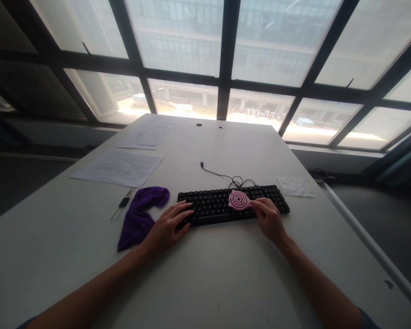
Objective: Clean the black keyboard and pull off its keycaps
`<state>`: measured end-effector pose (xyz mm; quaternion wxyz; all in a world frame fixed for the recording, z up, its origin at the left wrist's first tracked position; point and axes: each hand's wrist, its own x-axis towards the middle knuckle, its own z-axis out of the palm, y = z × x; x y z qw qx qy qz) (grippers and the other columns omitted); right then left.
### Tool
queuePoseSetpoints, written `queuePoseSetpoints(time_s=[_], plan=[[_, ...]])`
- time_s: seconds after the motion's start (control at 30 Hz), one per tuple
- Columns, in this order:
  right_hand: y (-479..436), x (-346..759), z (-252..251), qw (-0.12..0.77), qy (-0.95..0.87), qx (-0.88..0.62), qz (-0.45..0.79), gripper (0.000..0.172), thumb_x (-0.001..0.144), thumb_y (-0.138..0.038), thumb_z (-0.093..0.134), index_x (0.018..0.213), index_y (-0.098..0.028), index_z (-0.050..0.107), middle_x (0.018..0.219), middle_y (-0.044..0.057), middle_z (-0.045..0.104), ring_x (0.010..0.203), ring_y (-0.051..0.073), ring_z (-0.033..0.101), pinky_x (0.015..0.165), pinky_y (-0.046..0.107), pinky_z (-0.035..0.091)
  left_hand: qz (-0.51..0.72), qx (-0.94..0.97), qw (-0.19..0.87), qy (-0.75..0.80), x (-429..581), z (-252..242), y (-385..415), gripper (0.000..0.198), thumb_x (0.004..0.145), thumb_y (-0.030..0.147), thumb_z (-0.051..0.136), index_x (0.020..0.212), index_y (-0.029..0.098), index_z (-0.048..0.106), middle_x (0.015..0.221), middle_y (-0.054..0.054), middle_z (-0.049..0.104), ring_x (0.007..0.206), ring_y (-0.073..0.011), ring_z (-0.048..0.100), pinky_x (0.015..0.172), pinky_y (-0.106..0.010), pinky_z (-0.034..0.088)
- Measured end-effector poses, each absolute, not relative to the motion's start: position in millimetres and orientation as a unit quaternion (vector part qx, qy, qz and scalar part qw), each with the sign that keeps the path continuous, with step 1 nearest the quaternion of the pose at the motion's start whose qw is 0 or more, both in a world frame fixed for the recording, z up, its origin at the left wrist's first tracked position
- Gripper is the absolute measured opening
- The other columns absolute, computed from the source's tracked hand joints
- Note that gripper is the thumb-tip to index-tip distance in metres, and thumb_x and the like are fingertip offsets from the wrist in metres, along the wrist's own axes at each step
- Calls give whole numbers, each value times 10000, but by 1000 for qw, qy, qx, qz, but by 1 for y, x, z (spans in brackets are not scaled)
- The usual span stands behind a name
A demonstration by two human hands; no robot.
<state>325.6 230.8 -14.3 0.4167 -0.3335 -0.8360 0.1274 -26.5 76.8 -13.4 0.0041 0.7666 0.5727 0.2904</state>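
A black keyboard (208, 203) lies across the table in front of me. My left hand (173, 224) grips its left end, with the fingers over the keys and the thumb along the front corner. Between the thumb and fingers of my right hand (269, 218) is the short handle of a pink round-headed tool (239, 200) with concentric rings and small pointed ears. The tool's head is over the keys right of the middle; its underside is hidden. Beside my left forearm lies a crumpled purple cloth (139, 217).
The keyboard's cable (222, 174) coils behind it. A black tag with a wire loop (124, 202) lies left of the cloth. Printed papers (119, 167) cover the table's far left. A thin white wipe or tissue (295, 187) lies at right. Large windows stand behind the table (205, 274).
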Motion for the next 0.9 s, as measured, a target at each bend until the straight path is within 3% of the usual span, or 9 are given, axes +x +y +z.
queuePoseSetpoints(time_s=[0.5,0.9], plan=[[236,370,-19,393,-842,-363,72,284,1002,-241,513,1195,-249,720,976,82,673,901,231,613,821,397,522,289,767,3,573,-26,-13,76,332,933,267,593,1260,233,642,1408,-89,591,1384,-288,472,1148,-501,440],[218,347,-15,382,-861,-308,137,306,1006,-219,511,1234,-273,708,997,83,657,919,219,622,817,369,537,286,769,6,571,-28,-15,78,340,939,276,586,1274,242,628,1416,-90,580,1380,-290,473,1150,-509,436]])
